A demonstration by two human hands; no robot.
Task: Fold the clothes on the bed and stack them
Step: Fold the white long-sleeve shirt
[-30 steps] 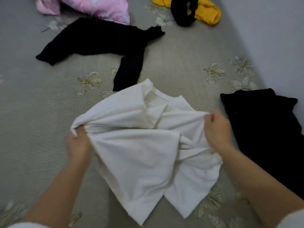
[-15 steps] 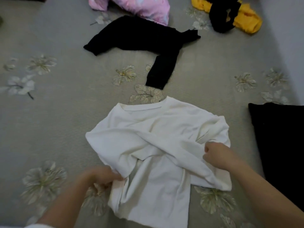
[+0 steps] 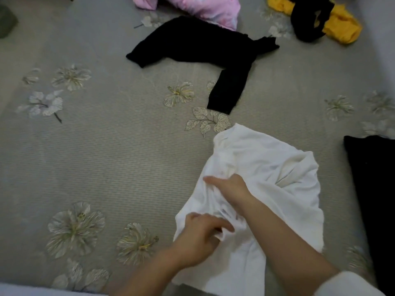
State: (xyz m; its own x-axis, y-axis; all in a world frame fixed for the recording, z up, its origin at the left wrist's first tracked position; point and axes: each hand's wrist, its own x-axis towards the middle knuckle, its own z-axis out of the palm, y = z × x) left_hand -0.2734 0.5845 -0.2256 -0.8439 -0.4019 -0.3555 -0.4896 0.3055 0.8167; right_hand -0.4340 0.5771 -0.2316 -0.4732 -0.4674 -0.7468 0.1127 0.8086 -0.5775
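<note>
My left hand (image 3: 201, 233) pinched a bunched fold of the white shirt (image 3: 267, 165) near its lower left edge. My right hand (image 3: 230, 186) clutched the crumpled cloth just above it, forefinger sticking out. The shirt lay rumpled on the bed (image 3: 106, 163), right of the middle. A black garment (image 3: 201, 45) sprawled farther off, a dark pile (image 3: 372, 199) lay at the right, and pink cloth (image 3: 209, 7) and yellow cloth (image 3: 342, 28) lay at the far edge.

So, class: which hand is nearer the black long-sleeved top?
Right. The right hand holds the white shirt on the side towards the black long-sleeved top; the left hand pinches the shirt further back, nearer the person.
</note>
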